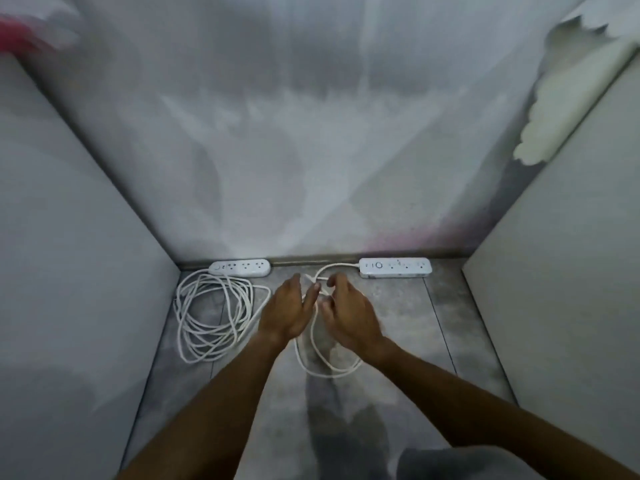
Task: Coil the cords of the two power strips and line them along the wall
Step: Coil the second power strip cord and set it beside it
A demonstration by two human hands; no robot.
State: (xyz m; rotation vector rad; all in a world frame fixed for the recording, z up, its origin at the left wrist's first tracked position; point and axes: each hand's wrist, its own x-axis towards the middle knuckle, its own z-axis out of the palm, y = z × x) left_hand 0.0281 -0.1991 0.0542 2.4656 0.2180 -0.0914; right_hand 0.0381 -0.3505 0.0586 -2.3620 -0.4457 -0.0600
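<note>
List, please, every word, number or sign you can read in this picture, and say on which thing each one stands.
No readable text.
Right strip: a mark like "I O" near its cord end, probably the switch; small marks along the top are too blurred to read.
Left strip: a round button and socket holes, no legible label.
Cords, wall, floor: no writing shows.

Both bare arms reach forward, left hand [289,311] and right hand [348,311] close together (fingers loosely spread, grip unclear).
</note>
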